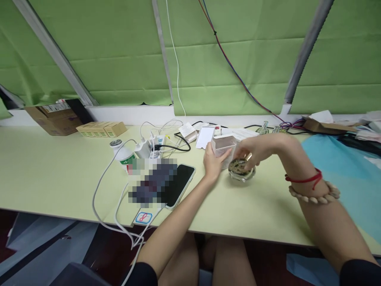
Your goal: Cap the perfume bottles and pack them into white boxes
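My left hand (213, 162) grips a small white carton (225, 145) that stands on the table with its open top facing up. Close on its right, my right hand (253, 150) has its fingers closed around the top of a round glass bottle (240, 171), which looks like a perfume bottle with a dark patterned face and a gold-coloured part. The bottle is tilted, low over the table or touching it; I cannot tell which. My right fingertips are partly hidden behind the bottle's top.
Left of my left arm lie a dark phone (180, 186), white cables, a power strip (149, 147) and a white bottle (122, 153). Small yellow boxes (101, 129) and a cardboard box (56, 119) stand at the back left. Blue sheeting (336, 167) covers the right side.
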### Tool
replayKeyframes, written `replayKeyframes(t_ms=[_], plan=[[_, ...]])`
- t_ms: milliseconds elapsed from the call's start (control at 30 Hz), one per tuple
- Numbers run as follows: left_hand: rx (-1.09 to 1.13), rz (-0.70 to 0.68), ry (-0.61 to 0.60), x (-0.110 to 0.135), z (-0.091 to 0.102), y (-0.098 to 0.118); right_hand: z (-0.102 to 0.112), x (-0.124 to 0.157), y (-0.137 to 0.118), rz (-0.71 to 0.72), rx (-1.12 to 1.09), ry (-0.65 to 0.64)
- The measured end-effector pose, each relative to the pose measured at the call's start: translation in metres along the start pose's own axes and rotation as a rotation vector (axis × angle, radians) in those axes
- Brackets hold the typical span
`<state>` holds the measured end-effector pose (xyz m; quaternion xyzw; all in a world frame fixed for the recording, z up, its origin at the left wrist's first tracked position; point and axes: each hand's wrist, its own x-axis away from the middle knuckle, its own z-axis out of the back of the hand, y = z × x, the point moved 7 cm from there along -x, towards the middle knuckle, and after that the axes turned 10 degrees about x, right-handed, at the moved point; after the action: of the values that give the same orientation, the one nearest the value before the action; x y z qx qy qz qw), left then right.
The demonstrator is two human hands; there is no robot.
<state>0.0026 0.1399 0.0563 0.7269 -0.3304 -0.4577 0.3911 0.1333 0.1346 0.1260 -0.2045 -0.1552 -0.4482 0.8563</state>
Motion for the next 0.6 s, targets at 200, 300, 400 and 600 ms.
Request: replayKeyframes(t_ms=[200, 300, 400, 600], plan=[[-0.045, -0.008, -0.005, -0.006, 0.001, -0.005, 0.048, 0.018, 0.000, 0.171, -0.052, 0.481], [0.025, -0.028, -0.030, -0.006, -0.001, -0.007, 0.059, 0.018, 0.001, 0.225, -0.061, 0.671], [-0.006, -0.072, -0.052, -0.005, -0.004, -0.006, 0.062, 0.015, 0.000, 0.286, 0.020, 0.788], [-0.258, -0.169, -0.092, -0.004, -0.008, -0.002, 0.056, 0.004, -0.008, 0.341, 0.206, 0.805]])
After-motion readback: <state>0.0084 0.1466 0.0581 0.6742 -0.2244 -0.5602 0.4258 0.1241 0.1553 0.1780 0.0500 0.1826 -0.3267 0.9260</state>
